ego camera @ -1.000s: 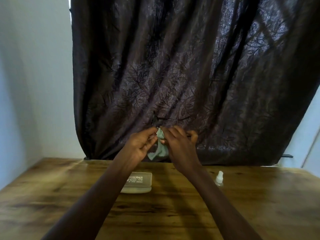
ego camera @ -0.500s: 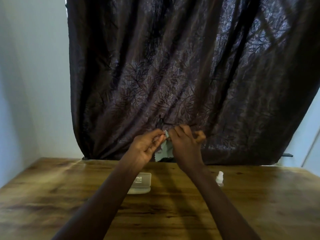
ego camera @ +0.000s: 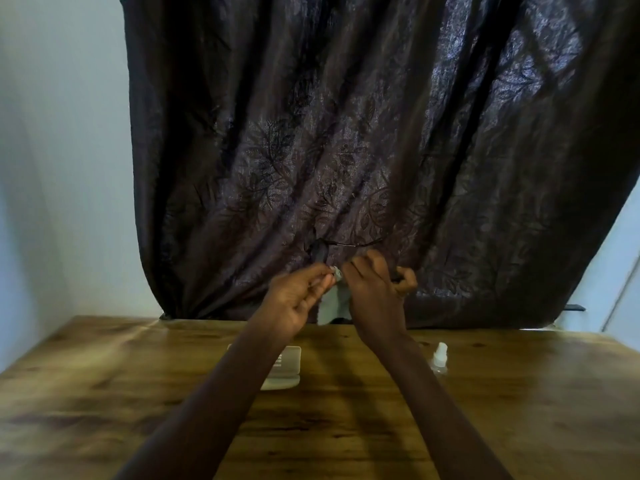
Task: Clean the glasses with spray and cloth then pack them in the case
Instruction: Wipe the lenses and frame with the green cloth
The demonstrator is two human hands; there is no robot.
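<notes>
Both hands are raised above the table in front of the dark curtain. The dark-framed glasses [ego camera: 319,251] show just above my fingertips, one temple arm reaching right. My left hand [ego camera: 298,297] pinches the pale green cloth [ego camera: 333,304] at a lens, and the rest of the cloth hangs down between my hands. Fingers curled, my right hand [ego camera: 375,289] holds the glasses by the frame; most of the frame is hidden behind it. The pale glasses case [ego camera: 285,368] lies on the table, partly behind my left forearm. A small clear spray bottle [ego camera: 439,357] stands to the right of my right forearm.
The wooden table [ego camera: 104,393] stretches across the lower view. A dark leaf-patterned curtain [ego camera: 346,133] hangs behind its far edge. A pale wall is at left, and a white door or frame [ego camera: 620,289] at far right.
The hands have shifted a little right and the cloth has bunched, so less of it shows between the fingers. The glasses' temple arm stays pointing right.
</notes>
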